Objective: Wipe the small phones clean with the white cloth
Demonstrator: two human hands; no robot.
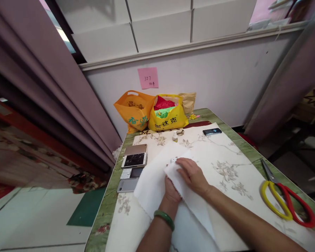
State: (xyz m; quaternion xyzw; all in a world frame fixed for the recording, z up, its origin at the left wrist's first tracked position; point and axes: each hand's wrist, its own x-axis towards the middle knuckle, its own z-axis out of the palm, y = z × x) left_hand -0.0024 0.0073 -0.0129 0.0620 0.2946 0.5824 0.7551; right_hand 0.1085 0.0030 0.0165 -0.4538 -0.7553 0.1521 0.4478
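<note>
A large white cloth (152, 178) spreads over the near middle of the table, one part folded over. My left hand (171, 190), with a green bangle at its wrist, is closed on the cloth from underneath, and its fingers are mostly hidden by the fold. Against the upper edge of that fold, the bent fingers of my right hand (193, 174) grip the cloth. By the right fingertips is a small white piece (174, 160) with dark marks; what it is, I cannot make out.
Phones lie at the left: a gold one (135, 149), a cracked one (134, 160), a keypad phone (131, 173) and a silver one (127, 185). A black phone (212, 131) lies far right. Scissors (280, 196) rest at the right edge. Orange (133, 113) and yellow bags (169, 122) stand behind.
</note>
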